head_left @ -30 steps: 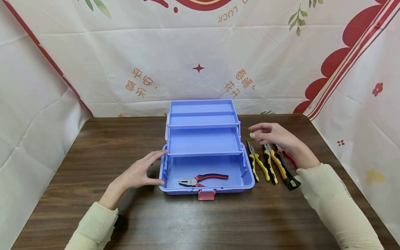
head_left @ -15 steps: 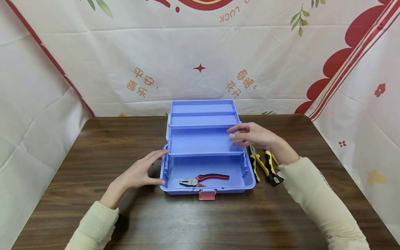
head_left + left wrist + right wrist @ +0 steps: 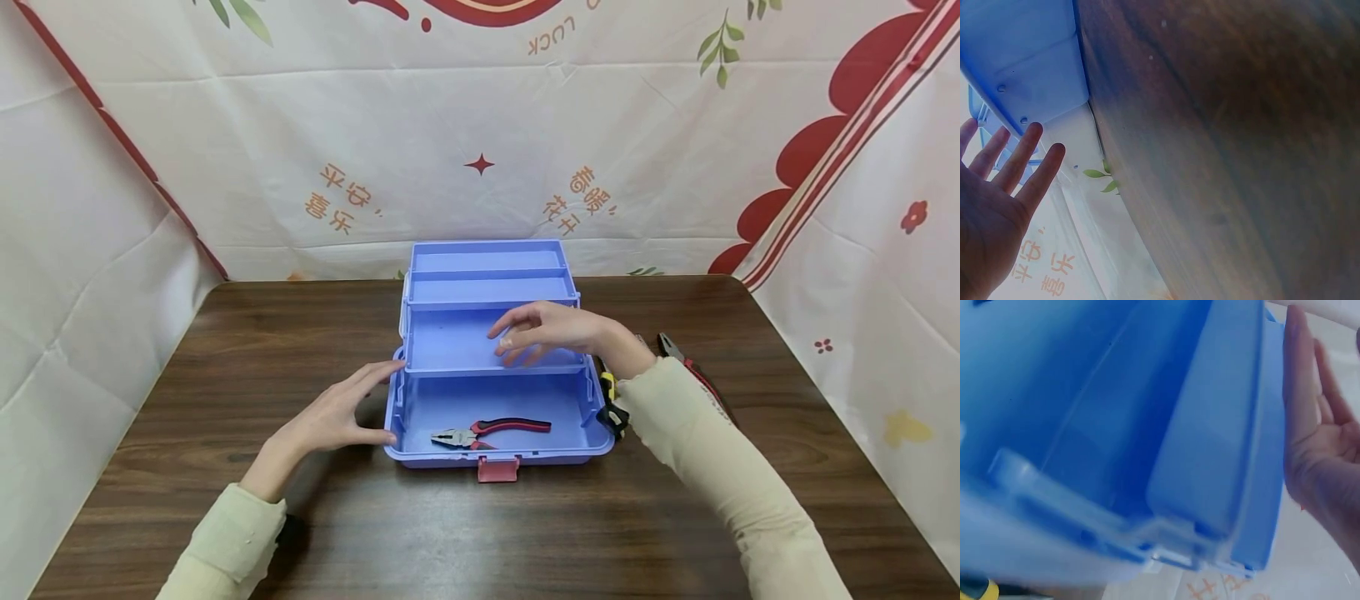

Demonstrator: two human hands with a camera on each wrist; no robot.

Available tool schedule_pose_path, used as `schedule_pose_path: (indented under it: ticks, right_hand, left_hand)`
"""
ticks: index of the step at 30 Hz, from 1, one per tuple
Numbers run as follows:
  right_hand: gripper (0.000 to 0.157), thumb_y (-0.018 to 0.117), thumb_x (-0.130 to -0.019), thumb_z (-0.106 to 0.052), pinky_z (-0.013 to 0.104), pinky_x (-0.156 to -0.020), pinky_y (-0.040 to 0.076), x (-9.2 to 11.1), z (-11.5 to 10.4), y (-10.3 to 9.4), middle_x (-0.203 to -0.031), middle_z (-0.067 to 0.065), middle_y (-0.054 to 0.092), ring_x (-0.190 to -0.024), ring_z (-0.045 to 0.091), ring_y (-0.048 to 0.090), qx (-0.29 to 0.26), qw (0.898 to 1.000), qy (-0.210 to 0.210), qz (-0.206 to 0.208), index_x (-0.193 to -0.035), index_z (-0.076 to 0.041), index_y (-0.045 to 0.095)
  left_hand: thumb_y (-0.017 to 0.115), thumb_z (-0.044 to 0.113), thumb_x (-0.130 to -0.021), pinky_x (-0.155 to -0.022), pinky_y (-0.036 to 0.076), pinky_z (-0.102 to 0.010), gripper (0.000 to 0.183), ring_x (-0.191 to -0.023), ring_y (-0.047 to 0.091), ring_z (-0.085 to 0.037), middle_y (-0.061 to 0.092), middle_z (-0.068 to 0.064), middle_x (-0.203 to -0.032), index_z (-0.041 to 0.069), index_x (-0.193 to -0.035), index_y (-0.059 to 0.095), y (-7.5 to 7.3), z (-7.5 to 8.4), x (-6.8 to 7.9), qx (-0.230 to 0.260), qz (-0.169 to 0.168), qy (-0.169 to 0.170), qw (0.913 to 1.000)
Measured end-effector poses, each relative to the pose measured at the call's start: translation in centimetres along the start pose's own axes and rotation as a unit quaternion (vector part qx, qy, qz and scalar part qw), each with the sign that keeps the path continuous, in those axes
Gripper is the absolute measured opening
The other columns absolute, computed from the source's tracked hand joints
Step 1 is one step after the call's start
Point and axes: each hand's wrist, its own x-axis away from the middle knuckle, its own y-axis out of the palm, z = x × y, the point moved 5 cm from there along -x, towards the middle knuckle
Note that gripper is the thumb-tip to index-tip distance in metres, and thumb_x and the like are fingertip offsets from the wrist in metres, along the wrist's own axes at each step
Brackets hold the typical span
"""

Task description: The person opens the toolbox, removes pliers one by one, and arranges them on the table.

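An unfolded blue toolbox with stepped trays stands mid-table. Lying on its floor near the front wall are combination pliers with red-and-black handles. My left hand is at the box's left side, thumb at the front left of the rim and fingertips beside the tray edge. In the left wrist view, the fingers of the left hand are spread and fairly straight. My right hand hovers over the middle tray, fingers loosely bent, holding nothing. Both upper tray compartments hold nothing.
Pliers with red-and-black handles lie on the table at the right. Yellow-and-black pliers beside the box are mostly covered by the right forearm. A red latch hangs at the box front. White printed cloth closes off the back and sides.
My right hand has moved left from above the pliers on the table to over the middle tray. The left hand and the pliers in the box have stayed put.
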Motion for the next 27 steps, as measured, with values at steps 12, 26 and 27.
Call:
schedule_pose_path:
  ticks: [12, 26, 27]
  right_hand:
    - [0.038, 0.055, -0.086, -0.014, 0.041, -0.08, 0.043, -2.8, -0.3, 3.7, -0.109, 0.019, 0.056, -0.099, 0.029, 0.055, -0.02, 0.992, 0.001, -0.121, -0.12, 0.002, 0.048]
    - [0.037, 0.056, -0.087, -0.011, 0.042, -0.085, 0.04, -3.8, 0.2, 8.3, -0.117, 0.021, 0.051, -0.103, 0.023, 0.052, 0.032, 0.973, 0.046, -0.226, -0.122, -0.001, 0.048]
    - [0.037, 0.056, -0.087, -0.011, 0.041, -0.085, 0.04, -3.9, 0.3, 8.4, -0.117, 0.021, 0.05, -0.104, 0.024, 0.051, 0.039, 0.971, 0.047, -0.231, -0.122, -0.001, 0.048]
  left_hand:
    - [0.077, 0.04, -0.064, -0.087, 0.036, -0.046, 0.092, -0.113, 0.042, -0.023, 0.033, 0.003, -0.134, 0.024, -0.139, 0.026, 0.0, 0.1, 0.0, 0.002, -0.001, -0.006, 1.0]
    - [0.078, 0.039, -0.063, -0.088, 0.035, -0.044, 0.092, -0.113, 0.042, -0.022, 0.035, 0.002, -0.132, 0.024, -0.139, 0.026, 0.0, 0.0, 0.0, 0.001, 0.004, 0.002, 1.0]
    - [0.078, 0.039, -0.063, -0.088, 0.035, -0.044, 0.092, -0.113, 0.042, -0.022, 0.036, 0.002, -0.132, 0.024, -0.139, 0.026, 0.0, 0.0, 0.0, 0.0, 0.004, 0.002, 1.0]
